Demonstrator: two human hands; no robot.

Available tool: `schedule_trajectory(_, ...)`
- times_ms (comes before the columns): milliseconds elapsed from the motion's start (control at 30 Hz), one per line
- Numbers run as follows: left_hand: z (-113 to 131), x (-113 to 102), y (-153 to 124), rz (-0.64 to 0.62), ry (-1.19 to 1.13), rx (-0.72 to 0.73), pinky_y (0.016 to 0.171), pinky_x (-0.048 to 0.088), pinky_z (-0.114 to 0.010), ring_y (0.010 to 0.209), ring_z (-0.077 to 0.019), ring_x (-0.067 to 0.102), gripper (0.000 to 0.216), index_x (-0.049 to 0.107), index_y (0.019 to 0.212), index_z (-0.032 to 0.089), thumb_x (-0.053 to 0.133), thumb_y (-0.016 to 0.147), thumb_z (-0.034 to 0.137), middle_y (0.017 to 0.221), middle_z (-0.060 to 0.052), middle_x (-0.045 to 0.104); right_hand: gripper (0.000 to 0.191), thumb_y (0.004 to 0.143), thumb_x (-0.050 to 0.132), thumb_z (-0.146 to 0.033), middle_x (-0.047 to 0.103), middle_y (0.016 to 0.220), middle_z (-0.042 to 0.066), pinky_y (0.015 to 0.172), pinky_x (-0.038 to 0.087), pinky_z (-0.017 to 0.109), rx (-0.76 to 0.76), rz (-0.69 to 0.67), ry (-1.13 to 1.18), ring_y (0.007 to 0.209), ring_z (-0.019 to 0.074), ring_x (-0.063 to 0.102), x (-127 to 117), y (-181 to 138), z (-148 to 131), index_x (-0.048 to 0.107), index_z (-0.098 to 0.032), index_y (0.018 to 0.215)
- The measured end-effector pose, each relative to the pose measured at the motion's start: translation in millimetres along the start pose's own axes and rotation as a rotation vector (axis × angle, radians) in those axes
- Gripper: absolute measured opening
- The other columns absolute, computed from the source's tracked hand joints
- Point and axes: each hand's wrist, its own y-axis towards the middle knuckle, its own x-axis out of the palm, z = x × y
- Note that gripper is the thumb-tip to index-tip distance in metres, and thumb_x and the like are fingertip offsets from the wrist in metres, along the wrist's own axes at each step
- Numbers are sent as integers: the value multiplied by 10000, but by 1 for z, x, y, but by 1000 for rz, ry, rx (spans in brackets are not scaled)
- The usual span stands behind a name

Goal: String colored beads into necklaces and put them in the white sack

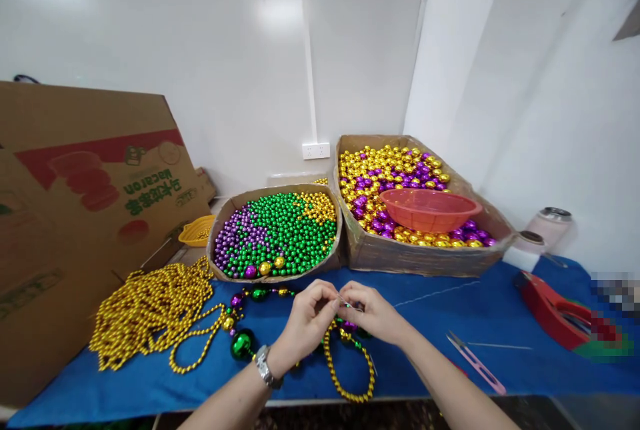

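My left hand [306, 321], with a wristwatch, and my right hand [373, 315] meet over the blue table cover [450, 310]. Both have their fingers pinched together on a thin needle or thread end between them. Below the hands lies a bead necklace [350, 377] with small gold beads and larger green, purple and gold balls; a big green ball [242, 345] rests to the left. Part of the strand is hidden under my hands.
A pile of gold bead strands [150, 313] lies at left beside a large cardboard box [75, 217]. Behind are a box of green, purple and gold beads [276, 233] and a bigger box [420, 250] holding an orange bowl [429, 209]. Thread snips [475, 363] and a red tape dispenser [555, 317] lie right.
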Motion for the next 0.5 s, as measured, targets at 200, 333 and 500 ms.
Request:
schedule_trajectory(200,-5,-6,1,19,-345,-242,603,379,-229,637,-107,486,189,589,719,140,640,795,305,744,-22,573,355,869,469,-529,631,903,37,697,457,288,50,203,242,837,167,582,-20,-21,14,593,-205,794)
schedule_trajectory(333,-14,-8,1,15,-768,-402,588,382,-220,671,-115,549,170,590,728,134,696,747,266,781,-36,600,376,864,415,-553,636,1062,28,883,454,425,81,409,598,1046,208,575,-32,-34,24,493,-228,692)
schedule_trajectory(500,-23,-12,-3,38,-949,-454,680,429,-256,916,-207,613,158,580,749,151,696,750,259,888,-69,651,244,815,537,-462,558,676,-30,860,484,450,106,589,841,865,191,612,-33,-38,19,471,-258,699)
